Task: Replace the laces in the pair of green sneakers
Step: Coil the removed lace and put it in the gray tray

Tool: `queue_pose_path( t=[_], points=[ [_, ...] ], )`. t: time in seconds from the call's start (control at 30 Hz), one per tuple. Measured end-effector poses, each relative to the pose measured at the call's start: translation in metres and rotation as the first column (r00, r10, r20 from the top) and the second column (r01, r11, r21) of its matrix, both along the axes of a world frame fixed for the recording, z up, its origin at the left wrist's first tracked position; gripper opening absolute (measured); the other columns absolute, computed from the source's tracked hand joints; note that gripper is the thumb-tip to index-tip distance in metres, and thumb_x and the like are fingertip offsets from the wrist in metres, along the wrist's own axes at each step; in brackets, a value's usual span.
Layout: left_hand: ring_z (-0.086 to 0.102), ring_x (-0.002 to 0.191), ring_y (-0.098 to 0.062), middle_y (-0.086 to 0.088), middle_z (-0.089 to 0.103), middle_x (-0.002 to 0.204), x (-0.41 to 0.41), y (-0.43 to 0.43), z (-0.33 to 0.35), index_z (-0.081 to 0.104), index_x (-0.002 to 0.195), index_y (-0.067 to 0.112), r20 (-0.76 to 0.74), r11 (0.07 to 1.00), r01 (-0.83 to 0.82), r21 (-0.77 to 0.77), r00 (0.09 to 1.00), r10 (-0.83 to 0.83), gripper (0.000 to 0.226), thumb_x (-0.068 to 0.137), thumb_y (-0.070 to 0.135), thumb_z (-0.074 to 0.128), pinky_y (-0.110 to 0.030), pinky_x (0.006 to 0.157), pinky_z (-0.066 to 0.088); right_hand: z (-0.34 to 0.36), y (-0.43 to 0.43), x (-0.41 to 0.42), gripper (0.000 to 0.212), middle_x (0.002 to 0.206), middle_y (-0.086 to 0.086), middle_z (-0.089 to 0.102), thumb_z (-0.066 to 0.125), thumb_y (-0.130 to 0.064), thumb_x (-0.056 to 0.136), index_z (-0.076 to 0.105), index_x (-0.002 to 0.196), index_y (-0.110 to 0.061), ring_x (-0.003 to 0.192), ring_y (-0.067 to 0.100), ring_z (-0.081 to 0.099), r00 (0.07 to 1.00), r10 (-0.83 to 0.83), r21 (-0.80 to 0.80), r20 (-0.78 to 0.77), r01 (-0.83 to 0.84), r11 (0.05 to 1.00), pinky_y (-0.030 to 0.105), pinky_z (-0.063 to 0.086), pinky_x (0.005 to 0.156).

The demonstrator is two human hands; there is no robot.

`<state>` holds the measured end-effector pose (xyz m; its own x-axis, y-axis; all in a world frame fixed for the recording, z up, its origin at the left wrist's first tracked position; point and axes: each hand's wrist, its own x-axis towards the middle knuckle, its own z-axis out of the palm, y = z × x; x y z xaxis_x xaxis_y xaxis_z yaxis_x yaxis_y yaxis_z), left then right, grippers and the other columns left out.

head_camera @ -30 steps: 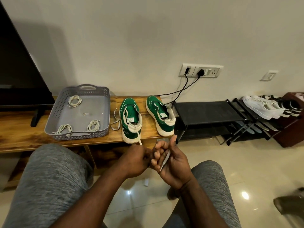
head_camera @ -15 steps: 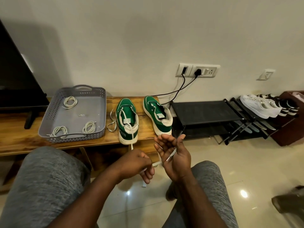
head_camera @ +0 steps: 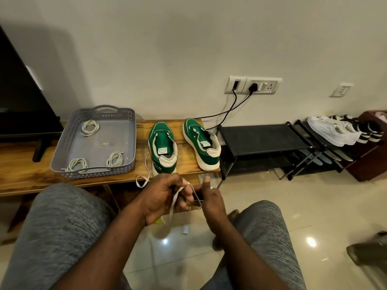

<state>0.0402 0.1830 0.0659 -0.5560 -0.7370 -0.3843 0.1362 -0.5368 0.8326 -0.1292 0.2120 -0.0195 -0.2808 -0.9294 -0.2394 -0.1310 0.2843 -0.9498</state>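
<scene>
Lace [head_camera: 173,203], pinched crosswise between left hand [head_camera: 163,197] and right hand [head_camera: 211,201], trails from the worktop [head_camera: 184,162] just ahead, nearer the left.

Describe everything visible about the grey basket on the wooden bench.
The grey basket looks like plastic: rectangular, shallow, with perforated walls, a solid floor and a handle at its near and far sides. It sits flat on the wooden bench, left of the green sneakers and apart from them. Inside lie three coiled pale laces and a small scrap.
</scene>
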Motion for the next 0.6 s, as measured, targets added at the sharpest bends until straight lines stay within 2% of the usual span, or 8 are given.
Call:
queue_pose_path(
  t=[0.1,0.13,0.23,0.37,0.5,0.57,0.6],
  points=[
    [0.056,0.049,-0.022,-0.021,0.065,0.074,-0.001,-0.002,0.000,0.073,0.071,0.004,-0.053,0.996,-0.063,0.069,0.996,0.067,0.040,0.097,0.011,0.043,-0.033,0.058,0.056,-0.005,0.000,0.013,0.088,0.069,0.007,0.069,0.032,-0.080,0.098,0.069,0.077,-0.003,0.066,0.017,0.062,0.991,0.081,-0.003,-0.109,-0.081,0.997,0.038,0.049,0.065],
    [0.056,0.049,-0.022,-0.020,0.066,0.074,-0.002,-0.003,0.000,0.073,0.071,0.003,-0.062,0.990,-0.091,0.103,0.993,0.098,0.040,0.097,0.012,0.044,-0.032,0.057,0.056,-0.004,0.001,0.017,0.083,0.066,0.005,0.066,0.034,-0.076,0.099,0.067,0.073,-0.005,0.063,0.015,0.059,0.990,0.090,-0.006,-0.108,-0.092,0.996,0.034,0.047,0.062],
    [0.057,0.049,-0.018,-0.016,0.073,0.081,-0.001,-0.006,-0.001,0.073,0.085,-0.001,-0.047,0.967,-0.206,0.148,0.976,0.215,0.034,0.100,0.014,0.047,-0.032,0.058,0.058,0.006,0.005,0.024,0.067,0.061,0.000,0.063,0.032,-0.052,0.112,0.065,0.071,-0.011,0.057,0.009,0.059,0.989,0.148,0.025,0.006,-0.148,0.989,0.022,0.048,0.057],
    [0.051,0.046,-0.008,-0.013,0.079,0.099,0.000,-0.009,-0.001,0.075,0.102,0.000,0.022,0.949,-0.308,0.071,0.951,0.308,0.030,0.104,0.016,0.050,-0.023,0.051,0.054,0.012,0.009,0.023,0.076,0.058,0.008,0.050,0.022,-0.061,0.109,0.057,0.066,-0.009,0.051,0.015,0.045,0.940,0.304,0.056,0.154,-0.316,0.947,0.028,0.038,0.054],
    [0.037,0.049,-0.006,-0.009,0.080,0.106,-0.001,-0.017,-0.011,0.075,0.110,0.003,0.073,0.918,-0.394,0.048,0.918,0.390,0.027,0.104,0.022,0.057,-0.016,0.043,0.041,0.014,0.013,0.022,0.062,0.056,0.009,0.030,0.047,-0.055,0.107,0.043,0.062,-0.012,0.048,0.017,0.025,0.830,0.426,-0.044,0.359,-0.441,0.896,0.036,0.018,0.052],
    [0.039,0.051,-0.008,-0.009,0.080,0.108,0.001,-0.021,-0.017,0.075,0.111,0.007,0.086,0.903,-0.430,0.018,0.900,0.427,0.022,0.102,0.022,0.062,-0.019,0.047,0.044,0.015,0.015,0.021,0.061,0.054,0.007,0.028,0.049,-0.051,0.106,0.040,0.062,-0.010,0.046,0.016,0.022,0.774,0.451,-0.067,0.444,-0.473,0.878,0.033,0.017,0.049],
    [0.045,0.053,-0.010,-0.011,0.079,0.109,0.002,-0.023,-0.021,0.075,0.111,0.011,0.132,0.902,-0.430,-0.051,0.892,0.433,0.019,0.100,0.023,0.066,-0.024,0.052,0.049,0.015,0.016,0.020,0.061,0.054,0.007,0.027,0.049,-0.051,0.106,0.040,0.062,-0.009,0.046,0.015,0.021,0.749,0.457,-0.074,0.480,-0.485,0.871,0.031,0.017,0.048]
  ],
)
